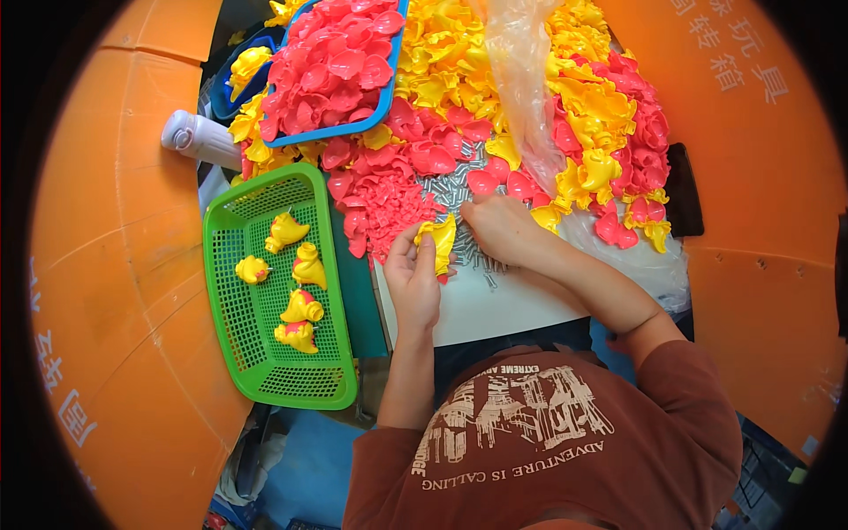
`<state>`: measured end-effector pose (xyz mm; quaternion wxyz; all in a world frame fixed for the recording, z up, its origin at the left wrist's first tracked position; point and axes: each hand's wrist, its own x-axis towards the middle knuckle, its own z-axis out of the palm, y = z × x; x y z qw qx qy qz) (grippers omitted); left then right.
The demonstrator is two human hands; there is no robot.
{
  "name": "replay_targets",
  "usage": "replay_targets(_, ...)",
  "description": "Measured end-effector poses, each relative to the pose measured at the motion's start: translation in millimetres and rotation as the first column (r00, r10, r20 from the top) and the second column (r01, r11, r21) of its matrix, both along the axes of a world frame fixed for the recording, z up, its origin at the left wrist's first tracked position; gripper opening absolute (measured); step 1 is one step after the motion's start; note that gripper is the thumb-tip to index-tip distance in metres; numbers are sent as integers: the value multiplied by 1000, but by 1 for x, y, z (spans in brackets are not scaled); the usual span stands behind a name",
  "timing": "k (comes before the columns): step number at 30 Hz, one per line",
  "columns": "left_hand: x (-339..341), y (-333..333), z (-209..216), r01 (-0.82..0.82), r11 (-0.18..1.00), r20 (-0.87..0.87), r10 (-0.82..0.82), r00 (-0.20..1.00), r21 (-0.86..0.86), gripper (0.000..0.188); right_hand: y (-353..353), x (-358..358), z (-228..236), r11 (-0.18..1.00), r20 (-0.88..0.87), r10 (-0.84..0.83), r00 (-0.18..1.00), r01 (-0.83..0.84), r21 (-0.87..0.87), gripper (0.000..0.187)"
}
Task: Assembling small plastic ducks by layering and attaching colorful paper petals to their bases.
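My left hand [413, 281] grips a yellow plastic shell piece [438, 244] between thumb and fingers, above the near edge of the parts pile. A bit of pink shows beneath the shell by my fingertips. My right hand [500, 228] lies over the heap of small silver metal pins [449, 187], its fingers bent and pressed together at the heap. Whatever is between those fingertips is too small or hidden to make out. Just left of the pins is a mound of tiny pink plastic pieces [389, 205].
A green basket [331, 353] at left holds several assembled yellow-and-pink figures [303, 306]. Behind it stand a pale bottle [201, 140] and a blue tray [393, 88] of pink shells. Yellow and pink shells pile up behind, with a clear plastic bag [523, 79]. Orange panels [755, 177] flank both sides.
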<state>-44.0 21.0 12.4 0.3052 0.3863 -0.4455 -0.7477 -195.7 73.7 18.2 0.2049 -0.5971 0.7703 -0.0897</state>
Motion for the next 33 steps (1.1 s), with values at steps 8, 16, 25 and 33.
replay_targets(8,-2,-2,-9,3,1000,-7,-3,1000,-3,21,0,-5,-10,970,-35,9,999,-18,-244,16)
replay_targets(16,-12,2,-5,37,999,61,-36,998,-24,24,8,-18,22,903,696,-45,716,327,-278,10)
replay_targets(25,-18,7,5,88,987,23,-86,996,-133,23,6,-14,25,921,872,71,484,304,-244,9)
replay_targets(33,-13,4,11,176,984,-39,-175,984,28,24,4,-13,30,922,911,137,389,287,-261,9)
